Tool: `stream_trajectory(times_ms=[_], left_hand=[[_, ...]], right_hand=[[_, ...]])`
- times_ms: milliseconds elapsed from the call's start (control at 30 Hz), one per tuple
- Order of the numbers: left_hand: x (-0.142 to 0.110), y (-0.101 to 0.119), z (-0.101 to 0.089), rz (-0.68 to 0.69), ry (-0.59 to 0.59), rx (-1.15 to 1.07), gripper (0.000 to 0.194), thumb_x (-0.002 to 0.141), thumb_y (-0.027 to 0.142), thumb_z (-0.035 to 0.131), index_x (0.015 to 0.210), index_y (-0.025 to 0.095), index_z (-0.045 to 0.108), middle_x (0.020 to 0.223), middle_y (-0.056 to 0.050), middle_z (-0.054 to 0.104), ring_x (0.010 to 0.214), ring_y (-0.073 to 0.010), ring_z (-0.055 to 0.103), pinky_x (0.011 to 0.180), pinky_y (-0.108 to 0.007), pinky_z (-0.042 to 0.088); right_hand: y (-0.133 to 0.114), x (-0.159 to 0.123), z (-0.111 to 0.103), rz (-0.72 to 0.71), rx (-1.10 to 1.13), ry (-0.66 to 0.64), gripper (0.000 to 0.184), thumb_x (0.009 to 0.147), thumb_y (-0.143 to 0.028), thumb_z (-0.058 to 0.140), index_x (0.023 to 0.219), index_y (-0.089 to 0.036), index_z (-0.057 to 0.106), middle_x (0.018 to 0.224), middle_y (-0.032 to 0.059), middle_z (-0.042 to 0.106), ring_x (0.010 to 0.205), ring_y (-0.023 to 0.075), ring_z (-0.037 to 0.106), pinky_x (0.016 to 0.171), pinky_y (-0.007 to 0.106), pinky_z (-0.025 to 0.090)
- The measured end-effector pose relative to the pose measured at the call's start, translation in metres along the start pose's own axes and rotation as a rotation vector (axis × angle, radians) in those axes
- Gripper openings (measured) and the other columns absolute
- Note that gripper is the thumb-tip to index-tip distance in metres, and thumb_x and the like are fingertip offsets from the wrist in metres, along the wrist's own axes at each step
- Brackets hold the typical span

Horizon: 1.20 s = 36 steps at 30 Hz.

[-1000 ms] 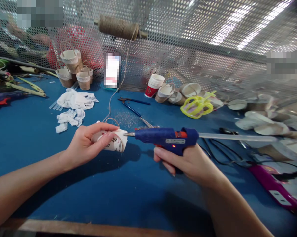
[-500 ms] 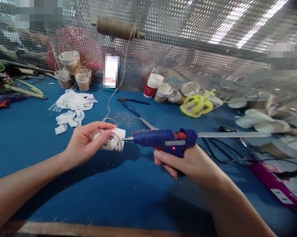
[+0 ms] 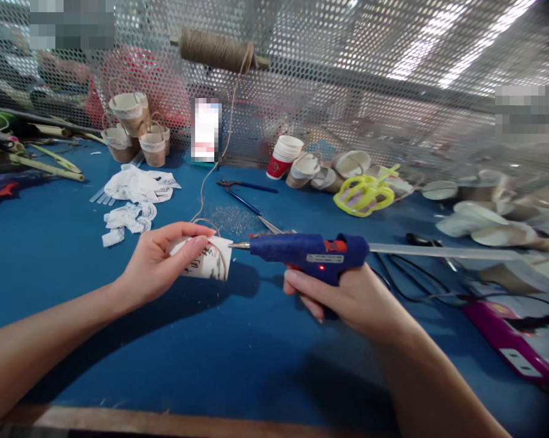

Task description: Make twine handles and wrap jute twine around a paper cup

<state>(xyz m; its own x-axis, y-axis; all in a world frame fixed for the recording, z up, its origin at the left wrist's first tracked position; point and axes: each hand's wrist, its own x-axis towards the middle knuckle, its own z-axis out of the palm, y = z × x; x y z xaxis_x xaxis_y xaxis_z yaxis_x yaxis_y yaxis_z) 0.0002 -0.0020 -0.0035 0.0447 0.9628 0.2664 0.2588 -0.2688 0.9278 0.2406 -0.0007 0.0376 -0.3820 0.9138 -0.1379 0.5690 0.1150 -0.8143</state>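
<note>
My left hand (image 3: 158, 263) grips a small white paper cup (image 3: 210, 260) lying on its side, with dark print on its wall. A strand of jute twine (image 3: 202, 201) runs from the cup up to a spool (image 3: 216, 50) on the mesh wall. My right hand (image 3: 347, 298) holds a blue hot glue gun (image 3: 311, 252) by its handle, a clear glue stick poking out its back. The metal nozzle touches the cup's rim at the upper right.
On the blue table (image 3: 238, 347) lie blue-handled scissors (image 3: 244, 198), white paper scraps (image 3: 137, 194), twine-wrapped cups (image 3: 135, 131), a red cup (image 3: 283, 158), a yellow plastic piece (image 3: 363, 194), more cups at the right, black cables and a purple object (image 3: 507, 340). A person sits behind the mesh.
The glue gun's nozzle has shifted slightly up along the cup's rim. My left hand has kept the cup nearly still.
</note>
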Motion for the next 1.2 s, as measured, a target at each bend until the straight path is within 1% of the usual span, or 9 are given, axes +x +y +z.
stream_trajectory(times_ms=[200,300,400,500,700,767,900,1067,1200], left_hand=[[0.0008,-0.0013,0.0007,-0.027,-0.007,-0.037,0.023,0.079,0.034,0.057,0.087,0.015,0.067,0.085,-0.005,0.071,0.065,-0.012,0.063,0.049,-0.016,0.046],[0.0008,-0.0011,0.0006,-0.018,0.0,-0.026,0.022,0.079,0.032,0.056,0.087,0.015,0.067,0.084,-0.005,0.071,0.065,-0.0114,0.063,0.049,-0.016,0.046],[0.001,-0.0005,0.0006,0.021,0.007,0.01,0.02,0.079,0.03,0.056,0.087,0.015,0.067,0.085,-0.004,0.071,0.066,-0.0109,0.063,0.049,-0.015,0.046],[0.0003,0.0004,0.0002,0.082,0.018,0.075,0.019,0.079,0.028,0.056,0.087,0.016,0.067,0.083,-0.004,0.072,0.064,-0.0104,0.063,0.048,-0.014,0.045],[-0.0053,0.0019,-0.0019,0.232,0.024,0.223,0.019,0.08,0.026,0.054,0.088,0.015,0.067,0.066,-0.001,0.069,0.05,-0.0086,0.058,0.043,-0.015,0.042],[-0.0063,0.0015,-0.0022,0.262,0.029,0.248,0.02,0.08,0.026,0.053,0.089,0.015,0.067,0.063,-0.001,0.069,0.049,-0.0086,0.057,0.042,-0.016,0.041],[-0.0064,0.0007,-0.0016,0.295,0.045,0.266,0.019,0.08,0.024,0.053,0.089,0.014,0.066,0.062,-0.001,0.069,0.048,-0.008,0.056,0.042,-0.015,0.041],[-0.006,0.0009,-0.0017,0.33,0.049,0.268,0.018,0.08,0.022,0.053,0.089,0.014,0.066,0.067,-0.001,0.07,0.049,-0.007,0.057,0.044,-0.014,0.043],[-0.0063,0.001,-0.0021,0.318,0.052,0.279,0.018,0.08,0.023,0.053,0.089,0.016,0.066,0.066,0.0,0.07,0.049,-0.0072,0.056,0.043,-0.015,0.042]], right_hand=[[-0.001,-0.0005,0.0011,0.018,0.025,-0.016,0.026,0.074,-0.041,0.057,0.064,-0.017,0.055,0.047,-0.0031,0.051,0.034,0.0059,0.042,0.036,0.02,0.037],[-0.002,-0.0004,0.0013,0.015,0.015,0.011,0.028,0.074,-0.042,0.056,0.063,-0.017,0.055,0.042,-0.0039,0.048,0.034,0.0064,0.042,0.037,0.02,0.037],[-0.0032,-0.0004,0.0016,0.026,0.005,0.003,0.027,0.074,-0.041,0.056,0.062,-0.017,0.055,0.037,-0.0055,0.044,0.033,0.0071,0.041,0.036,0.021,0.036],[-0.0025,-0.0001,0.0018,0.033,0.02,-0.027,0.025,0.074,-0.041,0.056,0.063,-0.018,0.055,0.037,-0.0061,0.043,0.034,0.0075,0.042,0.037,0.021,0.038],[0.0025,0.0024,0.0014,-0.006,0.034,0.018,0.029,0.078,-0.041,0.053,0.062,-0.017,0.056,0.037,-0.0056,0.044,0.034,0.0063,0.041,0.038,0.02,0.036],[0.0024,0.0022,0.001,-0.006,0.058,0.0,0.028,0.078,-0.04,0.053,0.063,-0.017,0.056,0.037,-0.006,0.044,0.033,0.0061,0.04,0.038,0.02,0.036],[0.0016,0.0011,0.0009,-0.006,0.082,-0.08,0.024,0.077,-0.037,0.055,0.065,-0.017,0.055,0.036,-0.0071,0.043,0.033,0.006,0.04,0.04,0.02,0.037],[0.0025,0.0017,0.0004,0.008,0.103,-0.018,0.028,0.078,-0.04,0.053,0.063,-0.017,0.054,0.037,-0.0064,0.043,0.033,0.0055,0.039,0.036,0.019,0.034],[0.0017,0.0006,-0.0014,-0.009,0.077,-0.059,0.025,0.078,-0.037,0.055,0.064,-0.016,0.055,0.037,-0.0068,0.043,0.034,0.0056,0.04,0.039,0.02,0.037]])
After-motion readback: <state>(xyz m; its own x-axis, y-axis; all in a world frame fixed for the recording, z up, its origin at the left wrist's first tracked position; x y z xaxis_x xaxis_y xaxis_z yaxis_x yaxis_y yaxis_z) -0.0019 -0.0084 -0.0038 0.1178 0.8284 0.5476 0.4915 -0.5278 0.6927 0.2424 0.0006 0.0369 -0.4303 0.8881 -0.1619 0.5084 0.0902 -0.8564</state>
